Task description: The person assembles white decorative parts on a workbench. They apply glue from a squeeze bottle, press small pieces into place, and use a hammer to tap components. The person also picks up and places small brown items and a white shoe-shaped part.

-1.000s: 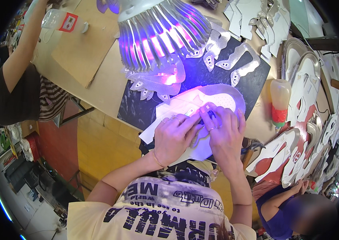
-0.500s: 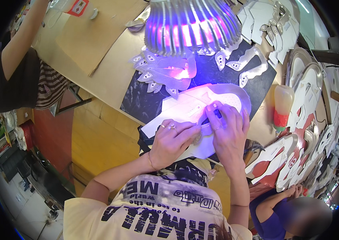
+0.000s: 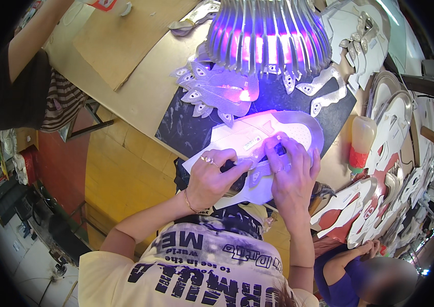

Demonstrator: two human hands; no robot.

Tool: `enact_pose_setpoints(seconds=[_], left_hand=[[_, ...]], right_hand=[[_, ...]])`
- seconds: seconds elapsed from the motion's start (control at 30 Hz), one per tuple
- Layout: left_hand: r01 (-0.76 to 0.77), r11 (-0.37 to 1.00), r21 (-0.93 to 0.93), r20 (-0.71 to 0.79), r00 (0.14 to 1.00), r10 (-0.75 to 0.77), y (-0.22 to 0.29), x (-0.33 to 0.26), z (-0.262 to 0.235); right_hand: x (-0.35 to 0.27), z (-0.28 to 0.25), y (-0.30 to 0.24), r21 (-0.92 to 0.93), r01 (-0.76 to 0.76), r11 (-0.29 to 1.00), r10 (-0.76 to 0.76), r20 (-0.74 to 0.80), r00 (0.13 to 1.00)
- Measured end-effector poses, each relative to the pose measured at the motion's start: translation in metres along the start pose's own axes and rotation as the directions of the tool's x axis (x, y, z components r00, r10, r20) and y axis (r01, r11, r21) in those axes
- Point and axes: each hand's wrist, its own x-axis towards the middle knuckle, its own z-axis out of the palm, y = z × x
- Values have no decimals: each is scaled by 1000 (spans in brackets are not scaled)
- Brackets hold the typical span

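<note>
Now that the left hand (image 3: 210,176) has edged leftward, apparently pinching the silver trim (image 3: 258,177) at centre frame, its tip lies exposed; the right hand (image 3: 293,166), grip unclear, steadies the white panel (image 3: 238,135) below the lamp (image 3: 270,38)

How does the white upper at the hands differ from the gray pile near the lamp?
Colour: the white upper is mostly white with a gray rounded end; the gray pile looks gray.
Shape: the white upper is broad; the gray pile's pieces fan into pointed tips.
Handling: the left hand and right hand are at the white upper; neither touches the gray pile.
Both lie partly over the black mat.
</note>
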Motion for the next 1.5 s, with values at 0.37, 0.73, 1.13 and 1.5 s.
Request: enact_pose_setpoints(seconds=[0.37,0.73,1.13,1.5], left_hand=[[-71,957,281,-11,997,77,-6,-9,1],[-70,935,349,-4,997,76,-7,-36,-2],[-96,930,354,-20,994,110,-16,-42,4],[-60,917,395,-19,997,74,-13,-37,9]], right_hand=[[-6,1,-11,4,-10,1000,10,9,1000],[-8,0,-22,-74,-52,996,55,30,998],[-27,8,-27,22,78,997,-78,-3,997],[-27,11,-36,-25,82,996,-81,46,996]])
